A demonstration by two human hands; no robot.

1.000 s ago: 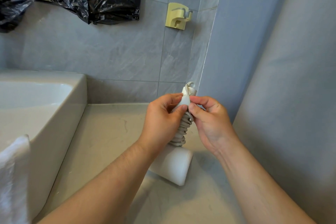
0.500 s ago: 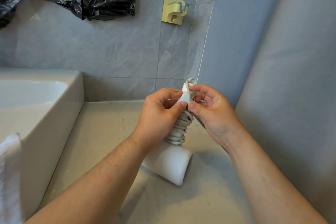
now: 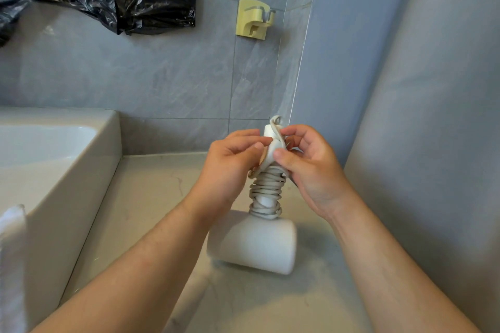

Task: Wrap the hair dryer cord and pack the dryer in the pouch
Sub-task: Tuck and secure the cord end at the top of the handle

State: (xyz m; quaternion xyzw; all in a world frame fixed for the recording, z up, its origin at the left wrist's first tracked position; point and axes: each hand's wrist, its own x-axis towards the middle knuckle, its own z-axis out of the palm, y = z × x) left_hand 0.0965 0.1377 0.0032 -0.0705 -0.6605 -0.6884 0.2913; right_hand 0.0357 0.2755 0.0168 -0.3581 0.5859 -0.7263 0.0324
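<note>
Your right hand [image 3: 313, 170] has curled higher; with your left hand [image 3: 230, 167] it pinches the cord [image 3: 266, 189] end atop the hair dryer [image 3: 254, 246], centre frame. Slacken, and coils could unwind

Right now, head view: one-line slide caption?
Left hand and right hand pinch the cord wound around the hair dryer on the counter.

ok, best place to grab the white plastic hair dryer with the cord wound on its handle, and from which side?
Probably the handle, closing round the coiled white cord from the side. It stands upright off the barrel lying on the pale stone counter, and that grip pins the loops.
</note>
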